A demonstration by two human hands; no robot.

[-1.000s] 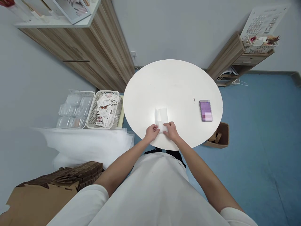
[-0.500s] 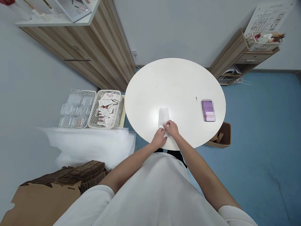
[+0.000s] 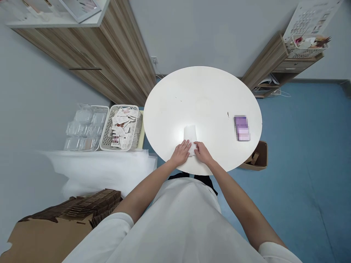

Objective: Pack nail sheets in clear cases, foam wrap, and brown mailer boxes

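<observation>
A white, folded sheet of thin wrapping material (image 3: 190, 131) lies near the front edge of the white oval table (image 3: 203, 95). What is inside it, if anything, cannot be seen. My left hand (image 3: 181, 152) rests flat over its left side, fingers stretched out and pointing away from me. At the right edge of the folded sheet, my right hand (image 3: 202, 152) has its thumb and bent fingers closed on the material. Part of the near end shows between both hands.
A pixelated purple and pink item (image 3: 241, 128) lies on the table's right side. To the left stand a white basket of printed cards (image 3: 120, 148) and clear plastic cases (image 3: 82, 128). White sheets (image 3: 104, 168) and flat cardboard (image 3: 52, 237) lie nearer; an open carton (image 3: 259, 155) stands right.
My left hand has moved from gripping the sheet's near end to lying flat on its left side. My right hand has shifted slightly right. The folded sheet now looks shorter.
</observation>
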